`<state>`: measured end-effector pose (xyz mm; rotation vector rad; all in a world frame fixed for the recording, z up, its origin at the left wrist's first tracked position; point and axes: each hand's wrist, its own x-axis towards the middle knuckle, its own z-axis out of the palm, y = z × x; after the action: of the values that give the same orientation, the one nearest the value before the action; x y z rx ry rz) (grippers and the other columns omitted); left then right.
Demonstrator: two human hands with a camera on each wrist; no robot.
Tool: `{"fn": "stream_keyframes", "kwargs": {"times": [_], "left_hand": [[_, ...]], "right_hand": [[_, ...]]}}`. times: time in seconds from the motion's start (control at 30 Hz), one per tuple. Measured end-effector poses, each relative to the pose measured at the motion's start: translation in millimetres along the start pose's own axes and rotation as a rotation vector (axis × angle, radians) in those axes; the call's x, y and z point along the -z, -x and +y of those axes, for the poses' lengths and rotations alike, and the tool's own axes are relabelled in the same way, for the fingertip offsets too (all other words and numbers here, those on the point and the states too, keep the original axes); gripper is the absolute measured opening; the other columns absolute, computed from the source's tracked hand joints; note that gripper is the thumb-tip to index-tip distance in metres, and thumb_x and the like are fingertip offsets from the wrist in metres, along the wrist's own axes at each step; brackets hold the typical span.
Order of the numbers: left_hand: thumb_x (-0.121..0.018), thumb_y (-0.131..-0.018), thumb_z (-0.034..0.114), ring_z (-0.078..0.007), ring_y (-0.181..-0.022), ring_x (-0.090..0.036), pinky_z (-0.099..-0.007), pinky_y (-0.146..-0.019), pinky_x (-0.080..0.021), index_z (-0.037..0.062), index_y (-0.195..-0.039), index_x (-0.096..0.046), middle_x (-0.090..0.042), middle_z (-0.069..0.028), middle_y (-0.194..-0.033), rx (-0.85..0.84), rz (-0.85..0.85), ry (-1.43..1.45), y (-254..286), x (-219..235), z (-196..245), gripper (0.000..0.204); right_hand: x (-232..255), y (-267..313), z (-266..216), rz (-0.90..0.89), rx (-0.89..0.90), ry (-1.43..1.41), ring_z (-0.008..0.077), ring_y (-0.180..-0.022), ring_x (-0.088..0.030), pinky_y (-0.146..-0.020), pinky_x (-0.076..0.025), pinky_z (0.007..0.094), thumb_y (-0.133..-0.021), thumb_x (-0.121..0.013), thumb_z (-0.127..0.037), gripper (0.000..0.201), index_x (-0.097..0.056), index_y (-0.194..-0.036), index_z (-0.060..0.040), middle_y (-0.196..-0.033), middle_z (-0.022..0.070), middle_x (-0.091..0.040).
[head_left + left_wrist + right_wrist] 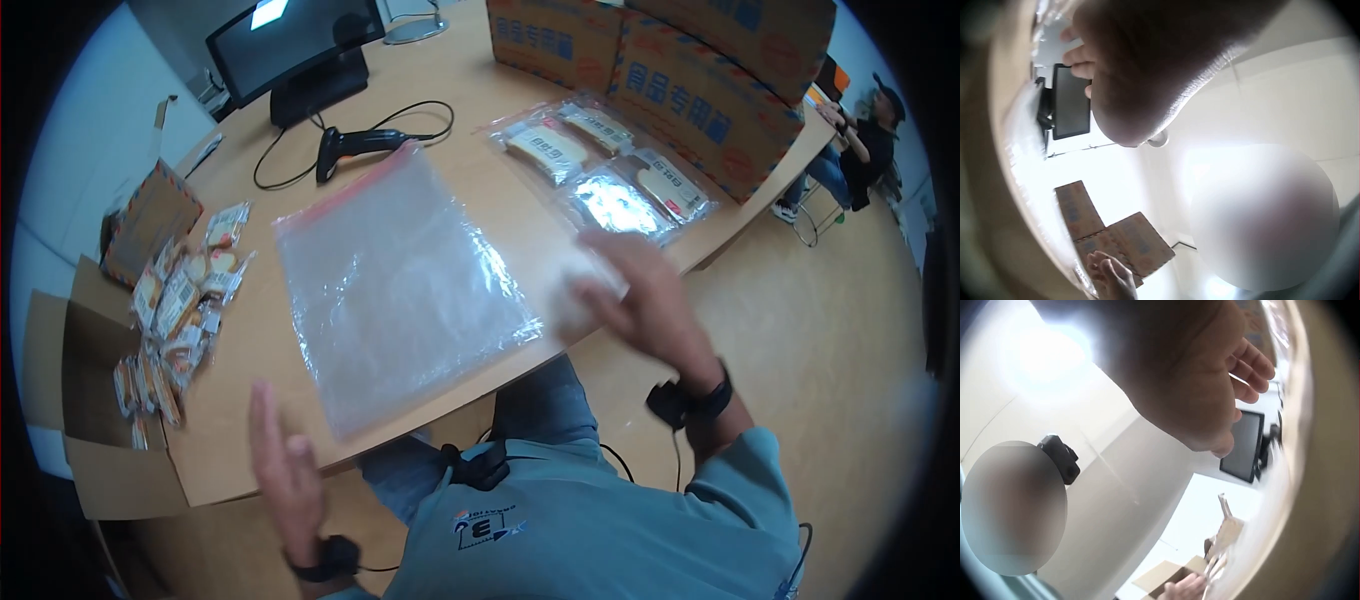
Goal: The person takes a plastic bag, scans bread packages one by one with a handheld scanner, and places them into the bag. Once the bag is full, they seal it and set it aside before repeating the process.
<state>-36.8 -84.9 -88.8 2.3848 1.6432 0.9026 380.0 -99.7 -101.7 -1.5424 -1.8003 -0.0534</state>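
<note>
A large clear plastic bag [400,290] with a red strip along its far edge lies flat on the table. My left hand [287,480] is raised by the table's front edge, left of the bag's near corner, fingers straight and holding nothing. Over the table's right front edge hovers my right hand [650,305], blurred, with loosely extended fingers; a whitish blur [578,295] shows beside them. In the right wrist view the fingers [1250,365] have nothing visible between them. Beyond that hand lie clear bags of packaged bread [600,165].
An open carton [115,470] and several small wrapped breads [180,300] occupy the left side. A barcode scanner [360,145] with its cable and a monitor [300,50] stand behind the bag. Stacked cardboard boxes [700,110] rise at the back right. Another person [870,130] sits farther right.
</note>
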Motion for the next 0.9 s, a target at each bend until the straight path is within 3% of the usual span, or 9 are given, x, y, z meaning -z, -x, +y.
{"fn": "stream_keyframes", "kwargs": {"times": [0.1, 0.2, 0.27, 0.37, 0.5, 0.53, 0.6, 0.77, 0.9], "left_hand": [[-0.051, -0.1, 0.04, -0.0376, -0.13, -0.05, -0.0436, -0.11, -0.036, -0.0062, -0.136, -0.052, -0.055, -0.0263, -0.136, -0.109, -0.183, -0.037, -51, 63, 27, 0.058], [-0.057, -0.098, 0.04, -0.0241, -0.1, -0.068, -0.0338, -0.093, -0.051, -0.0073, -0.124, -0.062, -0.072, -0.0143, -0.105, -0.116, -0.439, 0.005, -122, 92, 67, 0.054], [-0.059, -0.098, 0.038, -0.0159, -0.083, -0.068, -0.0282, -0.079, -0.054, -0.0063, -0.116, -0.066, -0.072, -0.0085, -0.091, -0.219, -0.549, 0.056, -177, 83, 90, 0.048], [-0.058, -0.099, 0.034, -0.0145, -0.076, -0.069, -0.0284, -0.07, -0.058, -0.0044, -0.106, -0.068, -0.072, -0.0104, -0.087, -0.181, -0.726, 0.098, -247, 48, 125, 0.04], [-0.057, -0.101, 0.031, -0.0174, -0.071, -0.07, -0.0319, -0.067, -0.061, -0.0065, -0.099, -0.065, -0.069, -0.0121, -0.081, 0.045, -0.82, 0.279, -278, -24, 177, 0.038], [-0.056, -0.101, 0.031, -0.0187, -0.071, -0.071, -0.0324, -0.068, -0.061, -0.0079, -0.099, -0.063, -0.069, -0.0127, -0.08, 0.1, -0.871, 0.321, -283, -42, 184, 0.039], [-0.055, -0.1, 0.028, -0.0293, -0.074, -0.071, -0.0385, -0.07, -0.063, -0.0161, -0.124, -0.049, -0.065, -0.0226, -0.09, 0.192, -0.937, 0.438, -287, -82, 191, 0.05], [-0.057, -0.1, 0.025, -0.0308, -0.081, -0.069, -0.0388, -0.071, -0.062, -0.0196, -0.121, -0.041, -0.062, -0.0247, -0.097, 0.332, -1.076, 0.543, -285, -155, 192, 0.052], [-0.057, -0.1, 0.022, -0.0313, -0.09, -0.067, -0.0416, -0.076, -0.061, -0.0175, -0.128, -0.038, -0.057, -0.0244, -0.105, 0.395, -1.175, 0.639, -271, -177, 186, 0.052]], "right_hand": [[38, -21, 67, 0.141, -0.191, 0.115, 0.0376, -0.096, -0.065, -0.087, -0.051, 0.0427, -0.088, -0.067, -0.02, 0.029, -0.068, -0.112, -0.0021, -0.104, 0.0208, -0.069], [70, -34, 126, 0.038, -0.331, 0.252, 0.0385, -0.092, -0.066, -0.084, -0.052, 0.0436, -0.09, -0.064, -0.022, 0.028, -0.068, -0.107, -0.0006, -0.099, 0.0224, -0.069], [83, -37, 155, -0.17, -0.446, 0.509, 0.0404, -0.091, -0.066, -0.082, -0.052, 0.0461, -0.092, -0.061, -0.026, 0.031, -0.067, -0.103, 0.0013, -0.097, 0.0247, -0.068], [87, -38, 168, -0.203, -0.548, 0.509, 0.0432, -0.089, -0.065, -0.079, -0.05, 0.0488, -0.092, -0.06, -0.026, 0.031, -0.063, -0.095, 0.0044, -0.092, 0.0265, -0.067], [85, -28, 186, -0.164, -0.535, 0.419, 0.0423, -0.084, -0.065, -0.078, -0.049, 0.0468, -0.09, -0.063, -0.028, 0.033, -0.062, -0.093, 0.0048, -0.088, 0.0265, -0.066], [87, -28, 183, -0.154, -0.526, 0.364, 0.0379, -0.08, -0.065, -0.076, -0.049, 0.044, -0.088, -0.063, -0.027, 0.033, -0.063, -0.092, 0.0053, -0.085, 0.0246, -0.066], [90, -31, 180, -0.154, -0.512, 0.301, 0.0336, -0.076, -0.064, -0.074, -0.049, 0.0412, -0.087, -0.064, -0.027, 0.033, -0.063, -0.092, 0.0059, -0.082, 0.0227, -0.066], [96, -36, 184, -0.304, -0.507, -0.164, 0.0147, -0.072, -0.058, -0.066, -0.045, 0.0325, -0.082, -0.065, -0.026, 0.033, -0.064, -0.087, 0.0059, -0.075, 0.0064, -0.062], [98, -37, 178, -0.346, -0.488, -0.303, 0.0115, -0.07, -0.056, -0.062, -0.043, 0.0293, -0.084, -0.066, -0.031, 0.033, -0.066, -0.085, 0.0021, -0.073, 0.0027, -0.059]]}}
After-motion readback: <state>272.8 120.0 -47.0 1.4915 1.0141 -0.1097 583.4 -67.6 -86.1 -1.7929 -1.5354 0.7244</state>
